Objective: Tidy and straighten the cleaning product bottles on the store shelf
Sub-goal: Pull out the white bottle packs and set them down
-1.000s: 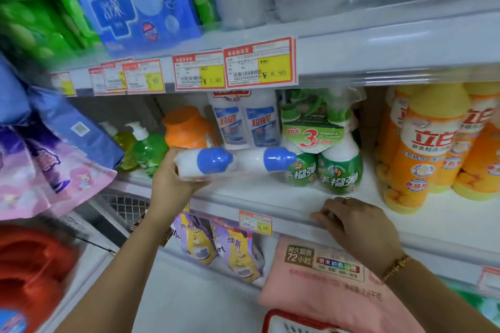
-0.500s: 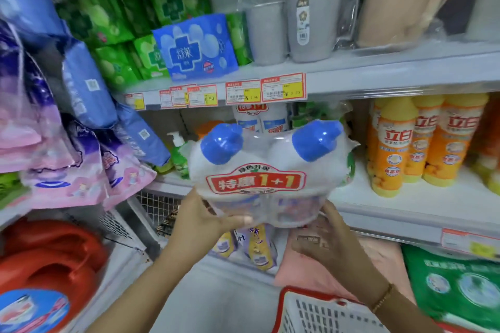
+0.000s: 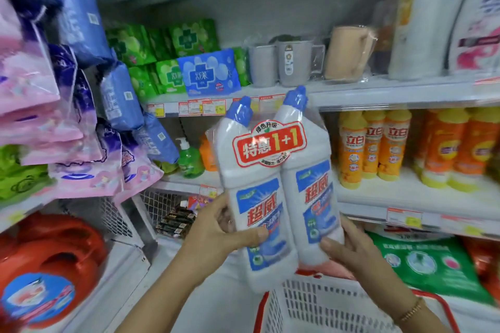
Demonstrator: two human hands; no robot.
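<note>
A shrink-wrapped twin pack of white cleaner bottles [image 3: 273, 186] with blue caps and a red "1+1" label stands upright in front of the shelf, clear of it. My left hand [image 3: 216, 235] grips its lower left side, thumb across the front. My right hand [image 3: 351, 249] holds the lower right side, fingers curled round the base. The middle shelf [image 3: 405, 194] behind carries rows of orange and yellow detergent bottles [image 3: 376, 143] at the right and a green pump bottle [image 3: 189, 159] at the left.
A white basket with red rim [image 3: 324, 305] sits below my hands. Hanging pink and blue packets [image 3: 81, 130] crowd the left. The upper shelf holds green and blue packs [image 3: 208, 71], grey cups [image 3: 276, 62] and tall white bottles. Red tubs [image 3: 48, 265] lie lower left, green bags lower right.
The twin pack came off the shelf, where it lay sideways in my left hand, and now stands upright. My right hand left the shelf edge and took hold of it. The view pulled back.
</note>
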